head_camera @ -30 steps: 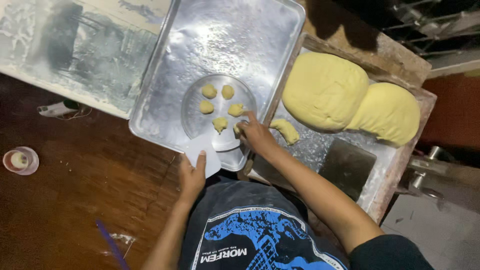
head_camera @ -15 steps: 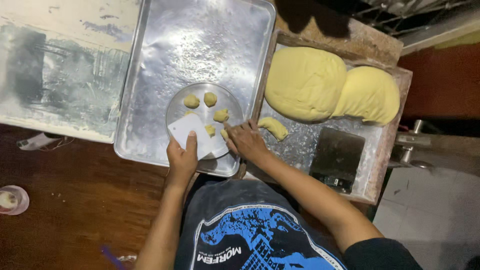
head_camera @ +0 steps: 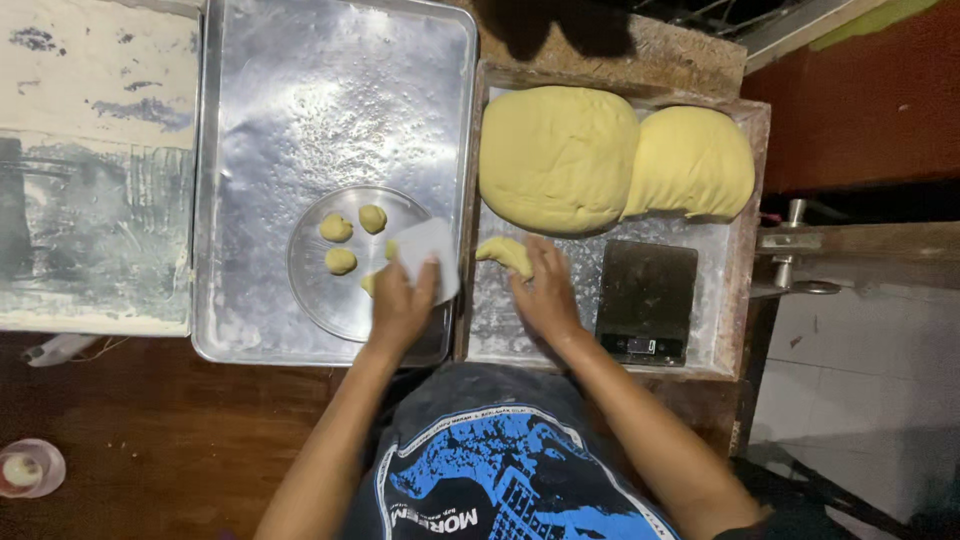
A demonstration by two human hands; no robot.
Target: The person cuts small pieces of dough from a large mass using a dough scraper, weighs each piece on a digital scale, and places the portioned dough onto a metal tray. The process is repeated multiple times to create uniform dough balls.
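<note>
My left hand (head_camera: 400,305) holds a white plastic scraper (head_camera: 430,255) over the right edge of a round clear plate (head_camera: 315,285). Three small yellow dough balls (head_camera: 336,228) lie on the plate; others are partly hidden by the scraper. My right hand (head_camera: 545,295) rests in the floured wooden tray (head_camera: 745,250), its fingers touching a short yellow dough roll (head_camera: 503,252). Two big yellow dough mounds (head_camera: 560,155) fill the tray's far half.
The plate sits on a large floured metal baking sheet (head_camera: 330,100). A black kitchen scale (head_camera: 645,300) lies in the wooden tray, right of my hand. A worn white board (head_camera: 90,150) is at the left, and a small round cup (head_camera: 25,468) sits on the dark wood.
My right hand left the plate and moved right onto the dough roll in the wooden tray. My left hand shifted right with the scraper. The camera view slid left.
</note>
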